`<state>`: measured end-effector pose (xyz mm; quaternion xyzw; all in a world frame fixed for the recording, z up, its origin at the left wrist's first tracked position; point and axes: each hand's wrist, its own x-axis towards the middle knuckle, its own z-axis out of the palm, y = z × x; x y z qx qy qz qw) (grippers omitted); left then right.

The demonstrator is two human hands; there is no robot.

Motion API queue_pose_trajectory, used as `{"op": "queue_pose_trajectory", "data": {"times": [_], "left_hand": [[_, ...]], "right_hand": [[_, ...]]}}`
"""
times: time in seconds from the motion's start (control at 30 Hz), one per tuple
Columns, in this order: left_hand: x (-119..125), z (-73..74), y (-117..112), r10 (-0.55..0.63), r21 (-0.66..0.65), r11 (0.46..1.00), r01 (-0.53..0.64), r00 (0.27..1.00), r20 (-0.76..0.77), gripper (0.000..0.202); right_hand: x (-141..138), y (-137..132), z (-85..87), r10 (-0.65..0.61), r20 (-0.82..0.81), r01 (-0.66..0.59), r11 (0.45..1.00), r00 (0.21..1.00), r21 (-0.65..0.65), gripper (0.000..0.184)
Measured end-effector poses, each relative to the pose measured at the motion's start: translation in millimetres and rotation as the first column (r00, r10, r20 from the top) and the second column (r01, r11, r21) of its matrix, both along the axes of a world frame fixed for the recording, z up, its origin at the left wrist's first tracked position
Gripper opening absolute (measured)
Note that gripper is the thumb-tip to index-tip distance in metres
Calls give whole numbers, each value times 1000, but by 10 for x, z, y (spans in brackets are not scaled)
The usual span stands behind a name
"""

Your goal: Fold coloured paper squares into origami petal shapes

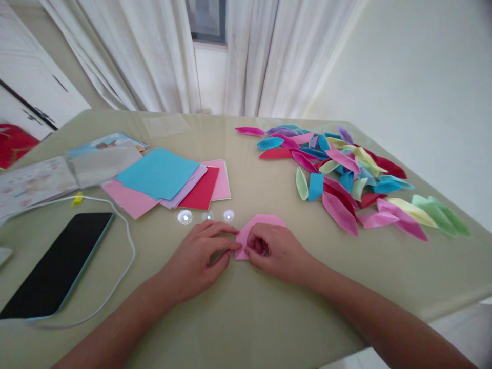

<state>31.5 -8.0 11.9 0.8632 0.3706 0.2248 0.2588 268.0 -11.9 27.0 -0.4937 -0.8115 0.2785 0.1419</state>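
Observation:
A piece of pink paper (265,220) with folded-in corners lies flat on the table in front of me. At its left edge, my left hand (205,251) holds it with thumb and index fingertips brought close together, the other fingers reaching along the upper left side. My right hand (277,251) rests over the paper's middle and right part, its fingers curled and its thumb and index pinched on the paper near the lower edge. Much of the paper's right side is hidden under that hand.
Coloured paper sheets (161,171) lie fanned at the left, beside a booklet (36,182). A black-screened phone (57,264) and a white cable (128,230) are nearer me. Many folded paper pieces (342,202) are heaped at the right. The table edge (457,305) runs along the right.

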Motion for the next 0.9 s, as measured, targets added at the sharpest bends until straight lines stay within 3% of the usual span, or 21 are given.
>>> {"op": "queue_pose_trajectory", "data": {"times": [0.23,0.9], "left_hand": [[20,-43,-13,26,26,999,-25,999,-37,18],[89,-33,-80,88,55,995,-85,995,-47,14]], "right_hand": [[4,0,-5,-3,-9,3,1000,1000,-10,9],[74,33,1,78,-7,-78,997,997,22,14]]}}
